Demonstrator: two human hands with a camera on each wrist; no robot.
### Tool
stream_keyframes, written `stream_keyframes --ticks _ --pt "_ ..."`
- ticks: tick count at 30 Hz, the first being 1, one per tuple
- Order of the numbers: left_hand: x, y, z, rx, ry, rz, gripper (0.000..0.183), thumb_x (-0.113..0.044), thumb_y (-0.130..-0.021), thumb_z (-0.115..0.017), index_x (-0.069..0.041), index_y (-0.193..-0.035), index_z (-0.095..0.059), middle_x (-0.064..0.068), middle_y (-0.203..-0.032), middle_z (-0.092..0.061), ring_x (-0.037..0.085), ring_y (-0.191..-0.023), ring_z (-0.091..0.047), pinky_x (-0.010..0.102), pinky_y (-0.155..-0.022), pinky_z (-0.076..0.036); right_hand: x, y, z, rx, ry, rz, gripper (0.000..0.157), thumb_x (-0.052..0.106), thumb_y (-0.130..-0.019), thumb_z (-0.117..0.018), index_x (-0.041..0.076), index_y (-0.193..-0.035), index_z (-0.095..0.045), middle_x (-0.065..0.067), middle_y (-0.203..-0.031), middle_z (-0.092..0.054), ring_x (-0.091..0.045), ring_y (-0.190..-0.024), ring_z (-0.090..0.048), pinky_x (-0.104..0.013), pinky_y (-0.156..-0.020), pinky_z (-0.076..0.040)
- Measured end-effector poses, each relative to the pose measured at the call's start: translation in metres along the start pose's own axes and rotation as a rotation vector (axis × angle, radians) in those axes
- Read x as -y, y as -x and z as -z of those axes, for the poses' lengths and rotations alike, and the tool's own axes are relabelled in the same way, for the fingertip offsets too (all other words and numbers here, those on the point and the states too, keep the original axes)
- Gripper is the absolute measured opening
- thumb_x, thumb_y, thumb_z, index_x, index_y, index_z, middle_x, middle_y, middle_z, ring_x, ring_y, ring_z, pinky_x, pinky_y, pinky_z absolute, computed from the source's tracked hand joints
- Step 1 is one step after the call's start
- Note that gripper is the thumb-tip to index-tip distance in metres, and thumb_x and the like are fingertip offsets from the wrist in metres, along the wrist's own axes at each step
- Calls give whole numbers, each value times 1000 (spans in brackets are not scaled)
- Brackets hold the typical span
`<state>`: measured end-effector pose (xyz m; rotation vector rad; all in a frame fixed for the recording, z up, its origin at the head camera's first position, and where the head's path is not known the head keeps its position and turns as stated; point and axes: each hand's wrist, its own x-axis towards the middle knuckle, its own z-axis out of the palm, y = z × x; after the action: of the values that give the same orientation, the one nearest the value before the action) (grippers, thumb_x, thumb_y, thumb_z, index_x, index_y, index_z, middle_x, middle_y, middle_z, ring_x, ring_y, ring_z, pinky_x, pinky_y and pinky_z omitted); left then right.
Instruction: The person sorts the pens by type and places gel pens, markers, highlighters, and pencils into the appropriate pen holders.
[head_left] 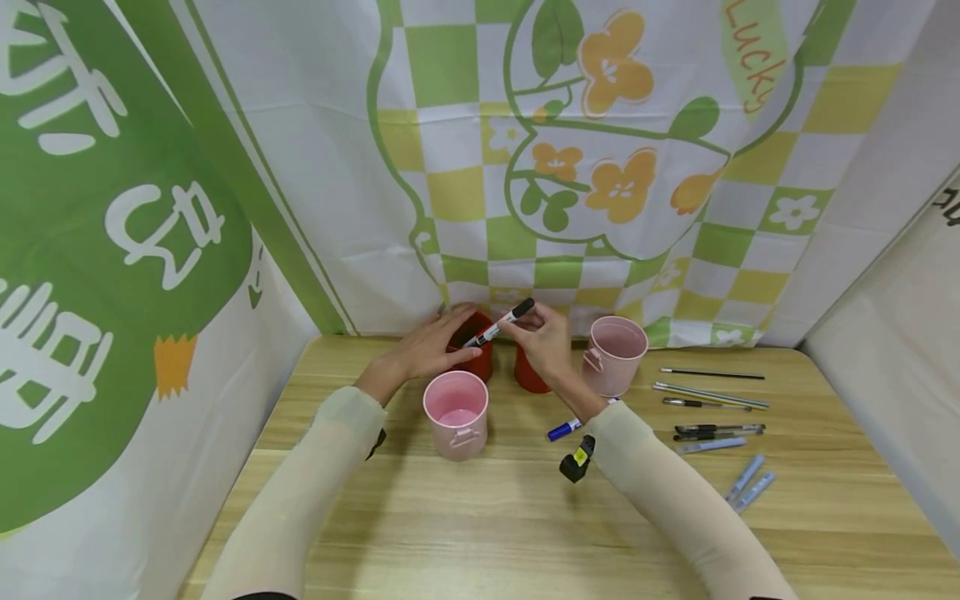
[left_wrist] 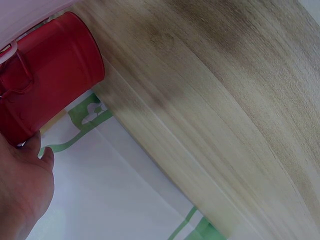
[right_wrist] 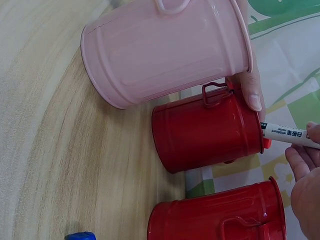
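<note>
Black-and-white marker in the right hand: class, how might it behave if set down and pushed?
The marker would probably roll, since it looks cylindrical. It appears straight and unbent, so it is likely stiff. It seems light: the right hand alone pinches it.

Head view: it looks from above the wooden table [head_left: 420, 533], forward and down, from the farthest place, toward the hanging cloth [head_left: 457, 192].
Left wrist view: near and tilted, it faces the left red bucket [left_wrist: 55, 65] from the side.
Right wrist view: also near and tilted, facing the front pink bucket [right_wrist: 165, 50].
Marker [head_left: 502, 323]: shared by head and right wrist views.
</note>
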<state>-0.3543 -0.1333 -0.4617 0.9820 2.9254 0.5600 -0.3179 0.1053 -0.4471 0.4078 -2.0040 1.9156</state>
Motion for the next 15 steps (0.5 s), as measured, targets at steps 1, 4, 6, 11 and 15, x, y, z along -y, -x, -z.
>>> stream_keyframes --ticks 1,4,6,11,15 --pt "0 0 0 1 -1 1 88 -60 -104 -56 -13 -170 -23 8 -176 -23 31 -159 -29 52 -129 -21 0 0 0 5 23 -5 20 -6 -84 -86 -10 -97 -71 -27 -96 -78 -7 -83 -76 -20 -74 -59" --pt "1 0 -1 1 1 4 88 -61 -104 -55 -13 -170 -22 8 -176 -22 32 -159 -29 53 -129 -21 1 -2 1 47 115 -15 27 -2 -84 -88 -11 -105 -73 -26 -102 -78 -22 -93 -79 -23 -80 -61" --pt "1 0 -1 1 3 7 88 -61 -104 -55 -14 -171 -22 8 -176 -22 32 -159 -28 54 -129 -21 1 -3 2 89 170 -15 37 0 -84 -89 -11 -115 -73 -27 -112 -77 -32 -105 -77 -28 -88 -61" --pt "0 0 0 7 8 15 88 -61 -104 -55 -14 -171 -21 8 -176 -22 31 -160 -28 53 -130 -20 6 -4 7 150 241 -26 56 5 -83 -91 -8 -132 -68 -24 -132 -71 -37 -125 -68 -37 -100 -57" --pt "1 1 0 10 11 19 89 -62 -104 -54 -14 -171 -21 8 -177 -21 31 -160 -26 54 -129 -20 8 -4 12 172 250 -30 58 7 -83 -91 -6 -135 -68 -23 -134 -70 -37 -128 -67 -40 -103 -56"
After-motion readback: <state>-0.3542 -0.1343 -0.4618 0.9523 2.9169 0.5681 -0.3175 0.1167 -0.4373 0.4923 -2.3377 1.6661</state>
